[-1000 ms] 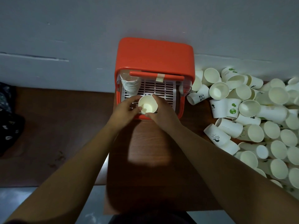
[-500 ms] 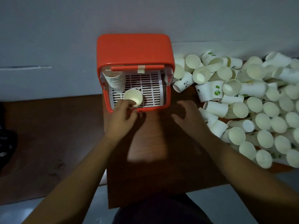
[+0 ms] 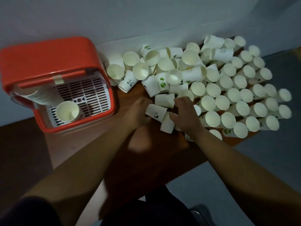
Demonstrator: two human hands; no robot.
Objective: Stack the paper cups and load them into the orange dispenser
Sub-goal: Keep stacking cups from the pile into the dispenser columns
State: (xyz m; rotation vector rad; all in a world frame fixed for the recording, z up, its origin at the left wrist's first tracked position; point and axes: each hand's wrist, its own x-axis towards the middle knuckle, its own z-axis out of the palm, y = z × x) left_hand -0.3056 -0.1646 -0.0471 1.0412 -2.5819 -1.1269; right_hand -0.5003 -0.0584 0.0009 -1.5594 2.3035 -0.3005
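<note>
A: Next cup?
B: The panda cup [image 3: 155, 112] lies tipped on the desk [image 3: 154, 159], right of the orange dispenser [image 3: 48, 53], axis slanting; left grip [image 3: 138, 112] nearest, hold unclear; right grip [image 3: 184, 115] spread, empty

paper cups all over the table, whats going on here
A person is loading loose paper cups into the orange dispenser on the wooden table. The dispenser holds a nested stack at its left and a single cup on the white grid. Both hands are at the near edge of the cup heap. The left hand is beside a tipped panda-print cup and the right hand is over neighbouring cups. Whether either has a grip is unclear.
</note>
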